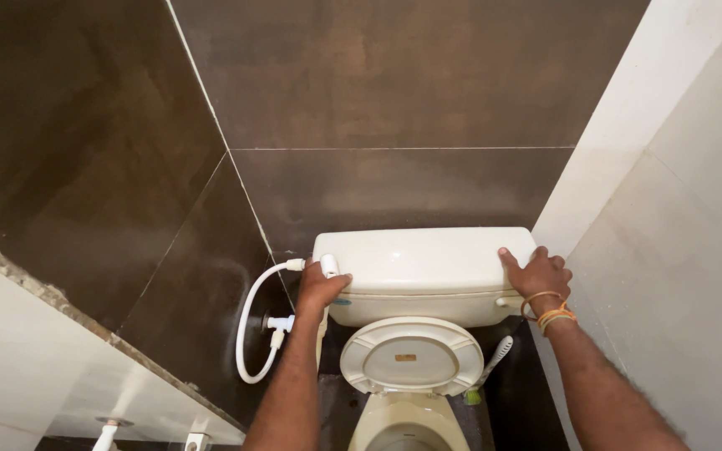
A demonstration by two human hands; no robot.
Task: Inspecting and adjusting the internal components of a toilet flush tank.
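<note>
Dark brown wall tiles [394, 75] fill the back and left of the view, with pale tiles [678, 184] running down the right side; a pale ledge [35, 334] slants across the lower left. Against the dark wall stands a cream toilet cistern [419, 302], its lid [424, 259] lying across the top, between the two hands; below it the raised toilet seat [411, 357] leans back towards the cistern above the bowl [407, 426]. A white hose [248, 321] loops down the wall left of the cistern to a small white valve [280, 324]; a hand-spray head [499, 351] hangs at the right of the seat. The left hand [321, 290] grips the lid's left end, its fingers [336, 284] wrapped over the edge and clamped on it; the right hand [536, 276] holds the lid's right end, its fingers [511, 260] curled onto the top and pressed there. Orange and yellow bands [551, 313] circle the right wrist.
</note>
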